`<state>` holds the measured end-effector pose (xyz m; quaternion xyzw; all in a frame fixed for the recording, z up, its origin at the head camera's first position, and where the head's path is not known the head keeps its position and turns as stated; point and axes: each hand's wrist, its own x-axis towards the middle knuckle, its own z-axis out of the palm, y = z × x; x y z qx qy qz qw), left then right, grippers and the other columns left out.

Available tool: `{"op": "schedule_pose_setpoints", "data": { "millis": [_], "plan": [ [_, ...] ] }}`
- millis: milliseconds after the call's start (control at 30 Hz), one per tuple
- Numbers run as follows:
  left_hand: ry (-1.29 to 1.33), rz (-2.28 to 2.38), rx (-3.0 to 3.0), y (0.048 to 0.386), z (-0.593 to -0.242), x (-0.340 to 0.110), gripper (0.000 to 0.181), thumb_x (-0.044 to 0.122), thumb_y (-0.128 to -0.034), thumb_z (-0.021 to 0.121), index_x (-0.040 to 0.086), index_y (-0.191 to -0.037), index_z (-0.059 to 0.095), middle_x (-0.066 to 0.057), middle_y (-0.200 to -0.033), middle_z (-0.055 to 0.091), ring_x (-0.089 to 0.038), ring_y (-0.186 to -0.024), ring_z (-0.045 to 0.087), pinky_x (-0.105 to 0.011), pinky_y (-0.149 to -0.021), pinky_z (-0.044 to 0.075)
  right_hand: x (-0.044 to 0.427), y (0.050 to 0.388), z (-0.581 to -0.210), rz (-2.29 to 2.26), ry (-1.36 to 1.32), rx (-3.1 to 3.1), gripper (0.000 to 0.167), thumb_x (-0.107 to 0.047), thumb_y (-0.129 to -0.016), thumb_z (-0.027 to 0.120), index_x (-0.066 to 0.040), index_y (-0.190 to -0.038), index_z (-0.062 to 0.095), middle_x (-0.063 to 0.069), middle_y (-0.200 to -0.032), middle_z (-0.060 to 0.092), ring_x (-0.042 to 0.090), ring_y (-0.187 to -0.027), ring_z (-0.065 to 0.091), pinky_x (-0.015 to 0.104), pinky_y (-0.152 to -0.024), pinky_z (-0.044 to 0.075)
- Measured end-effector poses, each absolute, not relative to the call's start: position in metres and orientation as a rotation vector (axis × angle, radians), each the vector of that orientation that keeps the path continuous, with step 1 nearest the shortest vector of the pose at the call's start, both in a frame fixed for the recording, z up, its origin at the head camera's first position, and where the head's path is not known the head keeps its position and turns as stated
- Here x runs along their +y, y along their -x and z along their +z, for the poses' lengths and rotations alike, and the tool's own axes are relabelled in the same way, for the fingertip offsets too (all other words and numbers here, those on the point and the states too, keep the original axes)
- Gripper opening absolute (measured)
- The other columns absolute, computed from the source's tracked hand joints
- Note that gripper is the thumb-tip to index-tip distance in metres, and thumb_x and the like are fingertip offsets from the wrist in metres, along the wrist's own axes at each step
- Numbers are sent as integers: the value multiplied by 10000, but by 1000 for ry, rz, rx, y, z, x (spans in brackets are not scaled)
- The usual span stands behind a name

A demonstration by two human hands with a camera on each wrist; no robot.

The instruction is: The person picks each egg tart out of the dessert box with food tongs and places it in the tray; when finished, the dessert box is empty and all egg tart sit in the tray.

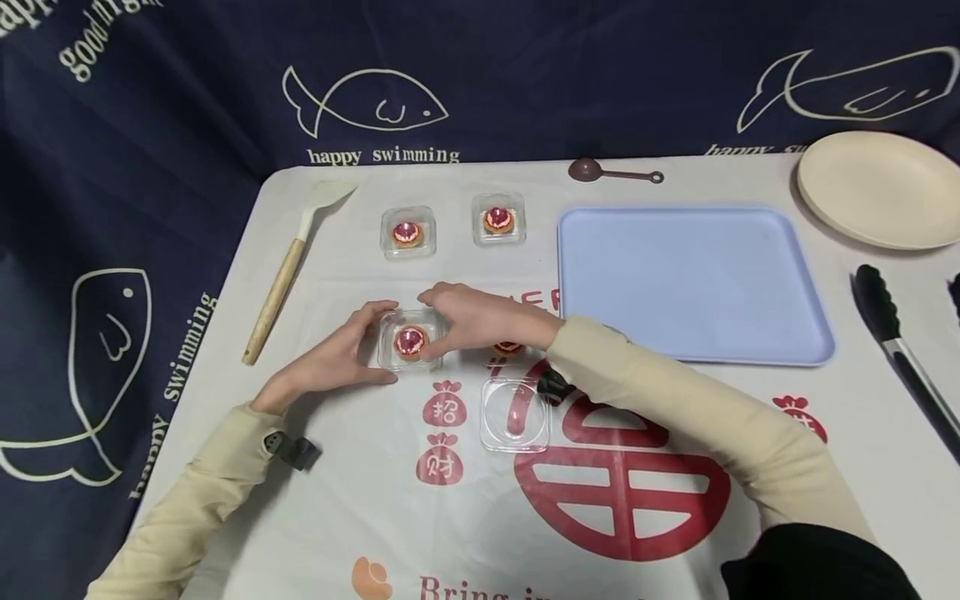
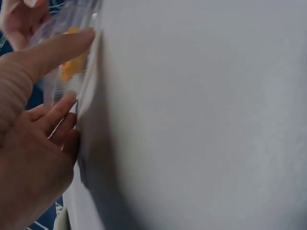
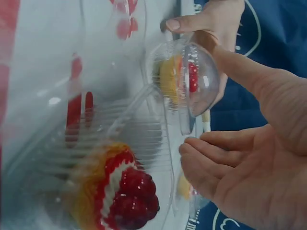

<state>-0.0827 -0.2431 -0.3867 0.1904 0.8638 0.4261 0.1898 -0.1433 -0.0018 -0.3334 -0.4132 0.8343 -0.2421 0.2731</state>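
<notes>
While the left hand [image 1: 337,354] curls round the left side of a clear box [image 1: 411,318], holding it between thumb and fingers, the right hand [image 1: 480,317] stands at its right side, fingers loosely extended; red-topped tart [image 1: 410,342] inside; box on table [image 1: 345,467], left of blue tray [image 1: 690,283].

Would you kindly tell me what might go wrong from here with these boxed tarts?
The right wrist crosses over the open box, so dipping it could smear the uncovered tart.

The wrist camera sits close to the open lid and might knock it.

The left hand holds the domed box by its sides; squeezing too hard may bend the clear plastic.
</notes>
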Motion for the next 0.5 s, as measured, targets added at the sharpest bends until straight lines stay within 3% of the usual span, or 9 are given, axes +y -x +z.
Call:
{"op": "schedule_pose_setpoints", "data": {
  "millis": [333,500],
  "plan": [
    [-678,1113,2565,85,-393,-238,855,42,-724,837,-37,-1413,337,-214,-1385,432,-366,-1270,355,-530,-1086,265,-13,150,-339,-572,1108,2270,608,-281,-801,811,41,-1264,582,126,-1187,572,202,-1025,512,298,-879,468],
    [-744,1064,2621,87,-396,-237,845,47,-731,832,-56,-1405,334,-222,-1350,460,-387,-1250,377,-558,-1063,267,-14,154,-338,-577,1080,2273,564,-282,-758,846,5,-1193,631,104,-1125,578,196,-987,504,294,-841,464]
  ]
}}
